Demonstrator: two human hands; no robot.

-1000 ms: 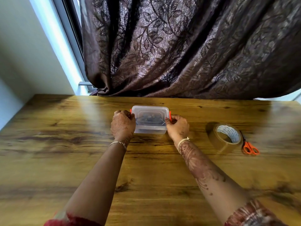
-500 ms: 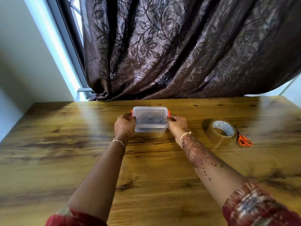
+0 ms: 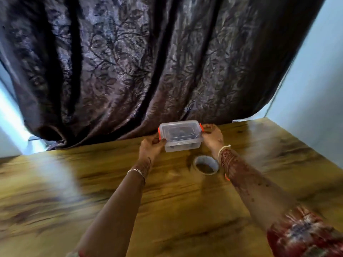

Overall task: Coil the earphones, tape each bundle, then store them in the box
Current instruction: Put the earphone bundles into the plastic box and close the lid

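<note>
— What is seen nearest?
— A tape roll (image 3: 206, 165) is laid flat on the desk (image 3: 176, 210), beside the right wrist.
— And the hands?
— The lidded box (image 3: 181, 135) is gripped at both ends, by the left hand (image 3: 151, 147) and the right hand (image 3: 212, 136), near the desk's far edge, before a dark curtain (image 3: 130, 71).

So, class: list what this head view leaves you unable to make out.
Head view throughout:
- Inside the box: only dark shapes, blurred behind the cloudy lid.
- orange sliver: the right forearm covers the rest.
- tape roll: right edge hidden by that forearm, motion-blurred.
</note>
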